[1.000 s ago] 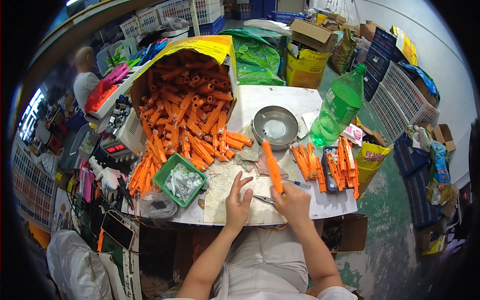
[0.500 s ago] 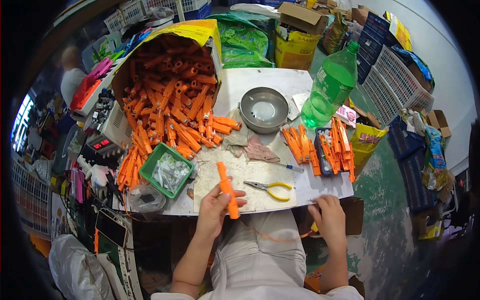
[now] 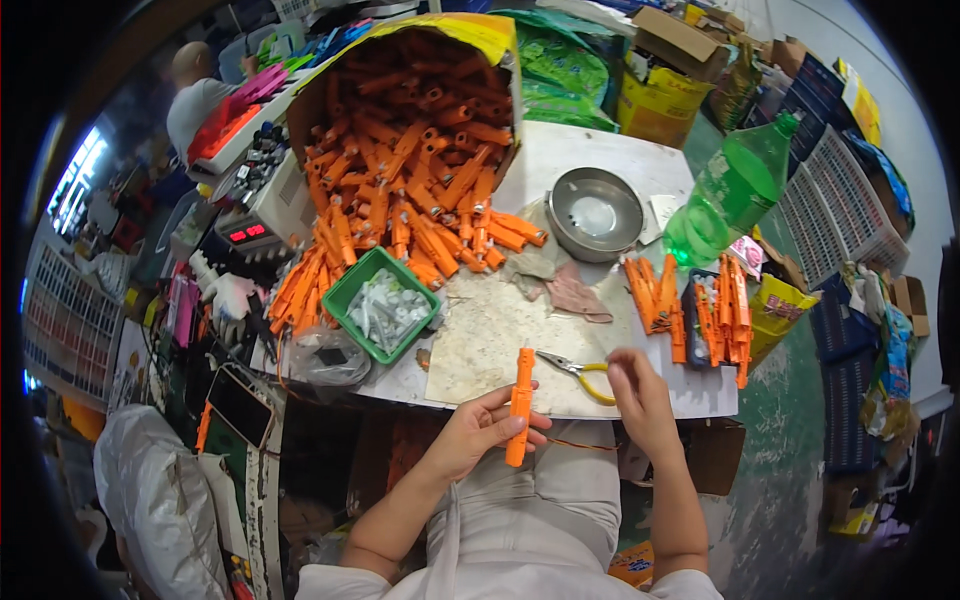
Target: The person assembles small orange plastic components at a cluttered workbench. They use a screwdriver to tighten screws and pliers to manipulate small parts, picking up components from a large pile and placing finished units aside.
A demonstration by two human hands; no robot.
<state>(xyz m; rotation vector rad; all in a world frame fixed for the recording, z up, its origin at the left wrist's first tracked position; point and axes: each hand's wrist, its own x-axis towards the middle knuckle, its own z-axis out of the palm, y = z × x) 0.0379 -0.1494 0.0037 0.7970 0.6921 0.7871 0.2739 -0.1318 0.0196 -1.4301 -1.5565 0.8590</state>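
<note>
In my left hand point(image 3: 485, 430) is a long, narrow orange plastic piece point(image 3: 520, 408), held upright between thumb and fingers above my lap. My right hand point(image 3: 642, 400) is at the table's front edge with its fingers curled; whatever is in them is hidden. Its fingertips are next to the yellow handles of the needle-nose pliers point(image 3: 585, 374) lying on the worn sheet point(image 3: 480, 325). A thin cord point(image 3: 585, 445) stretches over my lap between the two hands. Similar orange pieces point(image 3: 420, 200) spill from a big yellow-edged box on the left.
Left of the sheet, a green tray point(image 3: 345, 294) holds small clear plastic parts. A metal bowl point(image 3: 598, 213) and rags point(image 3: 575, 295) are farther back. On the right are a large green bottle point(image 3: 733, 190) and a dark bin point(image 3: 692, 318) with orange pieces. Cartons point(image 3: 680, 42) crowd behind.
The view has swung left, so the table appears farther right. My left hand has turned the orange piece more upright. My right hand has risen toward the pliers; a yellow object under it no longer shows.
</note>
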